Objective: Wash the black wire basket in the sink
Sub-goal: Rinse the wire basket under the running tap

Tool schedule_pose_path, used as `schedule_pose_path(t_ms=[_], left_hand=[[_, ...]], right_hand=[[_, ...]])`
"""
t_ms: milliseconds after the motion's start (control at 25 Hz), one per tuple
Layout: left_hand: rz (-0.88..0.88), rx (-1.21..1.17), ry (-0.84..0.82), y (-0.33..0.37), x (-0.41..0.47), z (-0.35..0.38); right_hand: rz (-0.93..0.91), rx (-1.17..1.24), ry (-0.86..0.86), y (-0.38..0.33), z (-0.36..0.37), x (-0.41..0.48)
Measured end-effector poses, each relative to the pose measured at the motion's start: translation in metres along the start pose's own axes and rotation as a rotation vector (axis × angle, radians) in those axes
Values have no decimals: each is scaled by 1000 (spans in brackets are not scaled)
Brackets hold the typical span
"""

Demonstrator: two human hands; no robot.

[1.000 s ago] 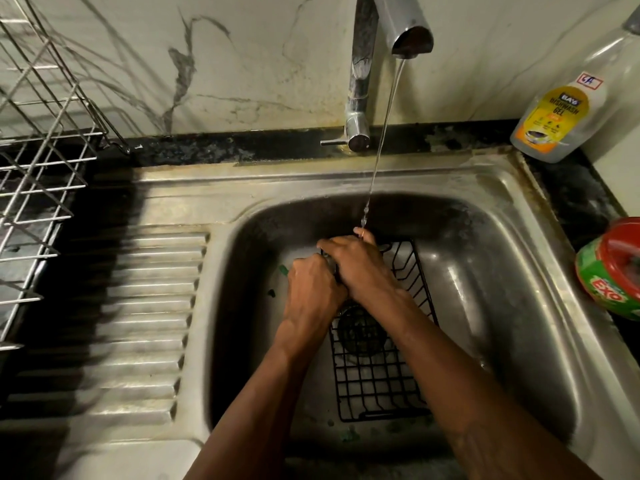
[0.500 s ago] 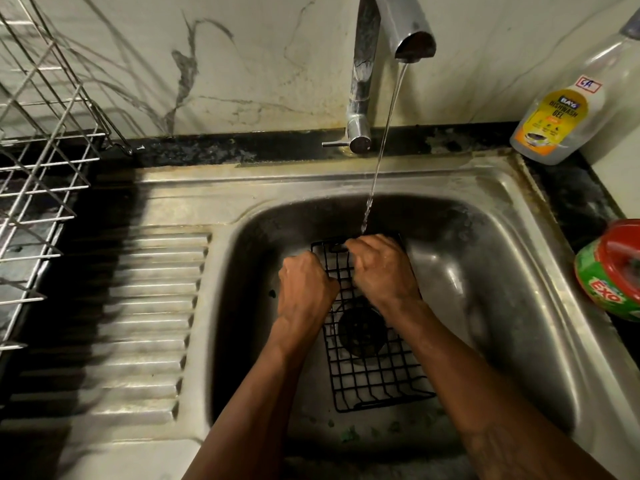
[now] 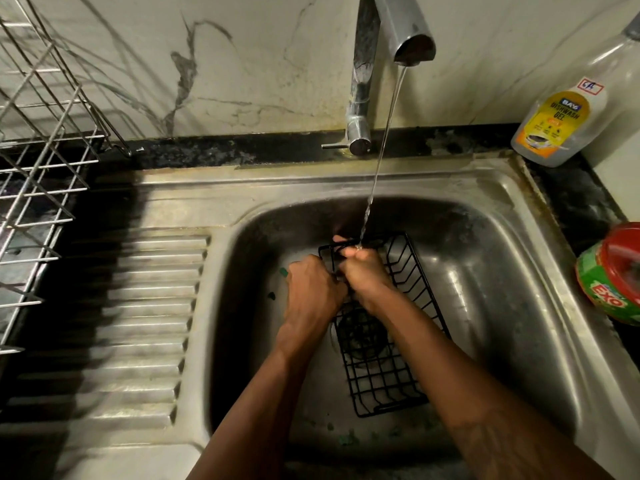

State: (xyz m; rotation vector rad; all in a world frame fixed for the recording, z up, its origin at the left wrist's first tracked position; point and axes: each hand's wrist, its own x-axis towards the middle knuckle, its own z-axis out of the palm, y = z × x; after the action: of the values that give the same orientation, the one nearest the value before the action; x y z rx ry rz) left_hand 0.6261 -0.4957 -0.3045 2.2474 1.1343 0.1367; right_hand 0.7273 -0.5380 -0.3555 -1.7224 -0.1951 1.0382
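A black wire basket (image 3: 381, 372) lies in the steel sink (image 3: 491, 292), over the drain. My left hand (image 3: 313, 289) is closed on the basket's left rim near its far end. Beside it, my right hand (image 3: 365, 271) grips the far rim with curled fingers. A thin stream of water (image 3: 382, 147) from the tap (image 3: 398, 32) lands on my right hand's knuckles. A bit of green (image 3: 283, 271) shows just left of my left hand; I cannot tell what it is.
A ribbed draining board (image 3: 138, 306) lies left of the bowl. A steel wire dish rack (image 3: 38, 161) stands at the far left. A dishwash gel bottle (image 3: 568, 112) stands at the back right, and a red-and-green tub (image 3: 616, 271) sits on the right counter.
Both hands have shifted along the basket's far end, and the basket has turned slightly in the bowl. The stream now hits my right hand's knuckles.
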Motion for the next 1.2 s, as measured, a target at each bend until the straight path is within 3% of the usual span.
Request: schedule_pose_path(t_ms=[80,160,280,360,440,520,600,680,760,880,1080,1200], left_hand=[[15,57,-7,0,0,1],[1,80,-2,0,0,-1],[-36,44,13,0,-2,-2],[-50,63,5,1,-1,-1],[-41,77,0,2,-1,0],[-32,60,1,2,-2,0],[-49,47,4,1,-2,0],[-73,53,1,0,-2,0],[-64,66,-7,3,-3,-2],[-41,58,-24,4,-4,-4],[-111,71,-13,6,-6,-4],[-95,84,-29,10,-6,-4]], right_hand=[[129,750,-44,-8,-4,-9],[210,1190,-75,-17,-15,-15],[254,1429,-106,-22,-43,-14],[223,1431,-92,-24,-51,-14],[175,1208,-47,-21,-39,-18],[61,583,32,-8,-19,-20],[-165,-106,126,10,-6,-18],[-399,-552,159,13,-13,-15],[-482,-710,81,8,-20,-11],[-427,-717,-9,5,-22,-4],[-292,-734,305,14,-45,-2],[-326,-1021,337,14,-38,-7]])
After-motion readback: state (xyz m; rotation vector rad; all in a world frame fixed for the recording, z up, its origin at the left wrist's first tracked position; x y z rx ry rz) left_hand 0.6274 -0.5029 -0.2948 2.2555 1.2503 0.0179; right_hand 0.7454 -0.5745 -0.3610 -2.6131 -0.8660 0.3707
